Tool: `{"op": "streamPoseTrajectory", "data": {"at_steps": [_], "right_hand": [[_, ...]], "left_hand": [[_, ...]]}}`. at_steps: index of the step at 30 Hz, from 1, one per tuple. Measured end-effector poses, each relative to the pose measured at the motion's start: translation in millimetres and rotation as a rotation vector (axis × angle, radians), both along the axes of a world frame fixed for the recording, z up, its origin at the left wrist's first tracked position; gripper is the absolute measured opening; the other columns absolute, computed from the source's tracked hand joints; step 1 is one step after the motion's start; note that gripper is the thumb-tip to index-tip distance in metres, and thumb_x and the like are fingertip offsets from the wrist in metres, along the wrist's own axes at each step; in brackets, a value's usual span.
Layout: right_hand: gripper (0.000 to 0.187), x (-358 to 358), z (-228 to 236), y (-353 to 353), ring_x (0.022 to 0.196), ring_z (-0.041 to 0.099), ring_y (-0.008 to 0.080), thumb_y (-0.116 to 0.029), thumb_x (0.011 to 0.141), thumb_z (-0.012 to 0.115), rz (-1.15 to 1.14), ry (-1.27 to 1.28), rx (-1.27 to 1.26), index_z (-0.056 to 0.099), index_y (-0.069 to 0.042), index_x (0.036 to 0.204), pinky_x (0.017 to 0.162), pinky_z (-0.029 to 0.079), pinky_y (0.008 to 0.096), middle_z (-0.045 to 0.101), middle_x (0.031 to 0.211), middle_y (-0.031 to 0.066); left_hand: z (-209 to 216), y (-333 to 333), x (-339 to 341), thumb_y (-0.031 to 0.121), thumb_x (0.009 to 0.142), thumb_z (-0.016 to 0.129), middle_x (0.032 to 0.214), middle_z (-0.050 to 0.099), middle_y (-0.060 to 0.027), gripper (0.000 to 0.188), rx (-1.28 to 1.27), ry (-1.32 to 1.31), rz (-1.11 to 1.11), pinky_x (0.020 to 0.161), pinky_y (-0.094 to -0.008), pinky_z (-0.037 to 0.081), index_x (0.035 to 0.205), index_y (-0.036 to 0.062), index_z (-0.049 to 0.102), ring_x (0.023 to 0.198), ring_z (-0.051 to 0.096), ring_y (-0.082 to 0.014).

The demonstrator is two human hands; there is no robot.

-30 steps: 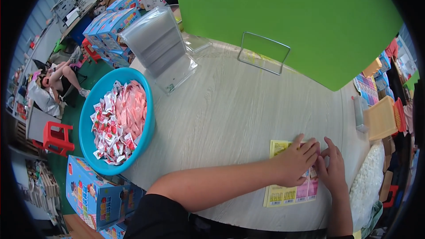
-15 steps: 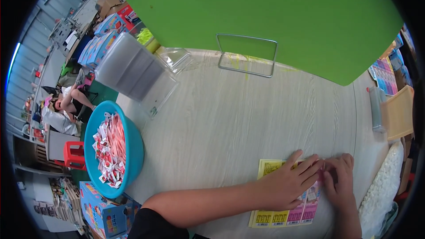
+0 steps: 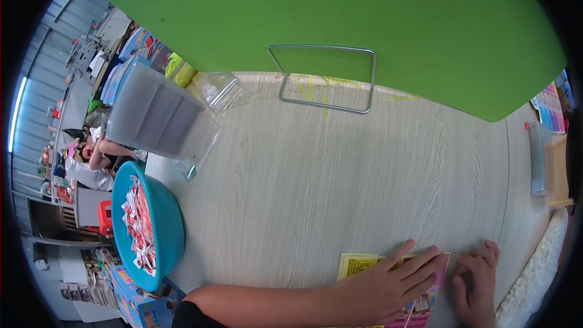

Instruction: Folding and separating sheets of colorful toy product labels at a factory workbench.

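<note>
Yellow-and-pink printed sheets point(image 3: 354, 265) lie on the table near its front edge, partly covered by my left hand. That left hand point(image 3: 395, 280) rests flat across them with its fingers stretched toward the right edge, holding nothing. Just right of the sheets, my right hand point(image 3: 477, 282) is over the bare tabletop. Its fingers are loosely bent, with a gap between them and the thumb, and nothing shows in them. The lower part of the sheets runs out of the picture.
A blue basin point(image 3: 167, 225) with many small red-and-white packets stands at the left. Beyond it are a clear plastic box point(image 3: 161, 112) and a bent metal wire frame point(image 3: 325, 108) before a large green board point(image 3: 364, 12). White bagged material point(image 3: 534, 273) lies far right. A person sits far left.
The view has shifted, so the sheets and hands sit lower. My right hand has come away from the sheets' edge to the right; my left hand stays flat on them.
</note>
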State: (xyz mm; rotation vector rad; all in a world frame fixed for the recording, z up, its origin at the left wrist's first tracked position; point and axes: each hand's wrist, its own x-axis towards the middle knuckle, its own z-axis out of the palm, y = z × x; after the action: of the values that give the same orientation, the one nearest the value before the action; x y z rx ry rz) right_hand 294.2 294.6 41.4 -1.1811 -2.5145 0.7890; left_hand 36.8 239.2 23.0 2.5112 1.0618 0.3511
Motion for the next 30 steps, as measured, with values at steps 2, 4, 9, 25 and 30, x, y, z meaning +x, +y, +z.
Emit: {"op": "streamPoseTrajectory", "data": {"at_steps": [2, 4, 9, 25, 30], "right_hand": [[0.028, 1.0, -4.0, 2.9, 0.114, 0.058, 0.0392, -0.011, 0.089, 0.067, 0.035, -0.002, 0.003, 0.065, -0.001, 0.116, 0.113, 0.033, 0.0571, 0.068, 0.108, 0.0159], [0.027, -1.2, -2.9, 4.1, 0.114, 0.058, 0.0387, -0.011, 0.089, 0.066, 0.031, 0.007, -0.016, 0.065, -0.001, 0.115, 0.113, 0.034, 0.0573, 0.068, 0.107, 0.0153], [0.024, -4.6, -3.2, 1.7, 0.112, 0.059, 0.0367, -0.010, 0.090, 0.066, 0.043, -0.020, 0.031, 0.066, -0.002, 0.113, 0.112, 0.034, 0.0571, 0.068, 0.105, 0.0139], [0.019, -8.9, 1.2, 5.1, 0.108, 0.060, 0.0350, -0.010, 0.090, 0.066, 0.057, -0.032, 0.031, 0.066, -0.003, 0.109, 0.111, 0.035, 0.0565, 0.067, 0.104, 0.0133], [0.020, -11.1, 1.3, 5.8, 0.107, 0.060, 0.0349, -0.009, 0.090, 0.066, 0.062, -0.036, 0.041, 0.066, -0.004, 0.109, 0.110, 0.036, 0.0561, 0.067, 0.104, 0.0132]], "left_hand": [[-2.0, -1.4, 0.7, 0.045, 0.090, 0.064, 0.158, 0.043, -0.0130, 0.068, -0.020, -0.041, 0.028, 0.121, -0.0543, 0.023, 0.144, 0.0055, 0.051, 0.149, 0.034, -0.0302], [-2.4, -1.5, 0.6, 0.041, 0.088, 0.067, 0.158, 0.044, -0.0120, 0.064, -0.036, -0.089, 0.057, 0.120, -0.0547, 0.024, 0.141, 0.0060, 0.055, 0.147, 0.035, -0.0297], [-2.5, -0.8, -0.9, 0.038, 0.092, 0.062, 0.157, 0.045, -0.0127, 0.060, -0.028, -0.080, 0.048, 0.120, -0.0546, 0.025, 0.141, 0.0049, 0.053, 0.148, 0.036, -0.0299], [-0.2, -0.2, -0.8, 0.038, 0.092, 0.059, 0.152, 0.050, -0.0121, 0.056, 0.025, -0.039, 0.056, 0.117, -0.0545, 0.027, 0.138, 0.0055, 0.057, 0.146, 0.038, -0.0288], [-1.9, -0.5, -1.2, 0.037, 0.093, 0.059, 0.152, 0.051, -0.0118, 0.056, 0.021, -0.051, 0.059, 0.118, -0.0546, 0.027, 0.138, 0.0057, 0.057, 0.146, 0.038, -0.0288]]}}
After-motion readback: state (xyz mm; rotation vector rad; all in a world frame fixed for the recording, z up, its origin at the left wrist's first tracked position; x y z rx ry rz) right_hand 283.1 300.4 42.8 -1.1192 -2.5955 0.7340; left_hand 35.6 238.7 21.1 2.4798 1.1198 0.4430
